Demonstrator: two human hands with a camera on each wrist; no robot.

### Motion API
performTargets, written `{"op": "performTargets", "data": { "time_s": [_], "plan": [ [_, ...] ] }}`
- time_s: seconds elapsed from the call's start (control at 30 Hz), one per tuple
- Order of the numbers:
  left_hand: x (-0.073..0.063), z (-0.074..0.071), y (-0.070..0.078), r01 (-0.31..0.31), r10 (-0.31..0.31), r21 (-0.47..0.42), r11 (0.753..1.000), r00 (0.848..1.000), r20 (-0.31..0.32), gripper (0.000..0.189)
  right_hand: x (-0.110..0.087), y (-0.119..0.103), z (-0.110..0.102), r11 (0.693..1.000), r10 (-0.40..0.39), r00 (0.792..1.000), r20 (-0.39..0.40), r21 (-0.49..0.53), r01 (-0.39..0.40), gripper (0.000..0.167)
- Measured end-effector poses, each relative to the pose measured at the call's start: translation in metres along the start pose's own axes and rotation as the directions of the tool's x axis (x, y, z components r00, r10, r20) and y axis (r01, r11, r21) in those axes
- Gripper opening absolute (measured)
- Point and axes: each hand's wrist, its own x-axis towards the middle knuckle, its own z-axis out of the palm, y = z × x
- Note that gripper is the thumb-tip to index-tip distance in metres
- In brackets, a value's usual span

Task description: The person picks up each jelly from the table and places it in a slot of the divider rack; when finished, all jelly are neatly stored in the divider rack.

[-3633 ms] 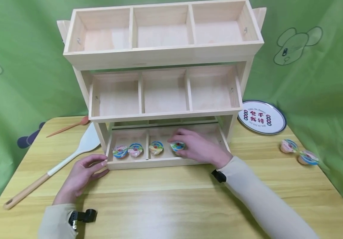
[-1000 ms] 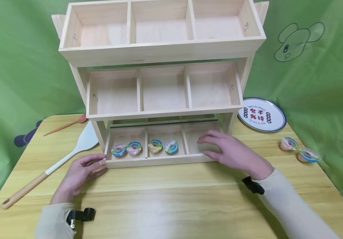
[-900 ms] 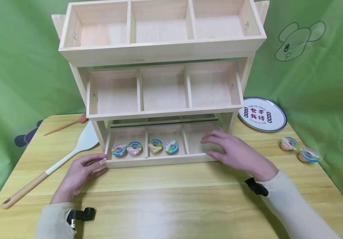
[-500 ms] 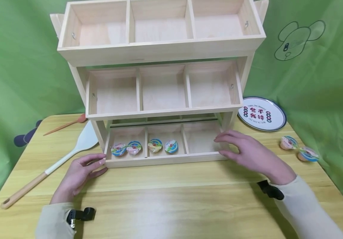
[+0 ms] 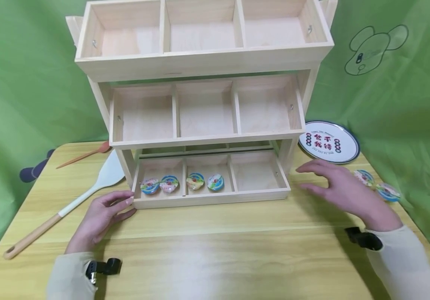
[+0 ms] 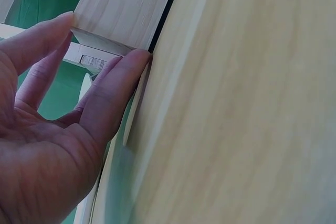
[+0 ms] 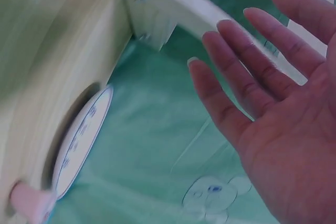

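Observation:
Several small jelly cups with blue-patterned lids sit in the bottom tray [image 5: 215, 199] of a wooden three-tier rack. Two cups, including a pink one [image 5: 149, 186], are in its left compartment, and two, including a yellow one [image 5: 195, 181], in the middle one. My left hand [image 5: 100, 218] holds the tray's front left corner, thumb and fingertips at the board's edges in the left wrist view. My right hand [image 5: 344, 189] hangs over the table right of the rack, fingers extended and holding nothing. Beyond it lie two more jelly cups [image 5: 388, 192], partly hidden by the hand.
A white plate [image 5: 329, 142] with a dark rim lies behind the right hand. At the left are a white spatula [image 5: 111, 171] with a wooden handle and a small orange spoon [image 5: 104, 146]. Green cloth [image 5: 395, 100] hangs around the table.
My right hand released a jelly cup in the middle compartment, drew back past the right compartment, and moved right toward the two cups on the table. The left hand stayed at the tray corner.

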Motion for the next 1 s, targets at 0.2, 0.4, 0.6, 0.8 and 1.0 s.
{"op": "performTargets", "data": {
  "time_s": [0.2, 0.4, 0.6, 0.8, 1.0],
  "plan": [
    [0.003, 0.003, 0.001, -0.017, 0.017, -0.002, 1.000, 1.000, 0.020, 0.026, -0.012, 0.031, -0.016, 0.996, 0.088, 0.995, -0.042, -0.024, -0.089, 0.037],
    [0.002, 0.003, 0.003, -0.003, 0.003, -0.002, 1.000, 1.000, 0.019, 0.024, -0.024, 0.068, -0.024, 0.986, 0.164, 0.985, -0.047, 0.000, -0.164, 0.041],
    [0.001, 0.003, 0.002, 0.004, -0.004, 0.014, 1.000, 1.000, 0.016, 0.028, -0.032, 0.099, -0.026, 0.978, 0.202, 0.978, -0.052, -0.050, -0.205, 0.041],
    [0.000, -0.001, 0.002, 0.004, -0.004, 0.016, 1.000, 1.000, 0.015, 0.030, -0.034, 0.119, -0.025, 0.963, 0.253, 0.967, -0.019, -0.091, -0.254, 0.044],
    [0.000, -0.003, 0.001, -0.006, 0.006, 0.016, 1.000, 0.999, 0.032, 0.028, -0.036, 0.129, -0.024, 0.956, 0.279, 0.960, -0.003, -0.093, -0.278, 0.046]
  ]
}}
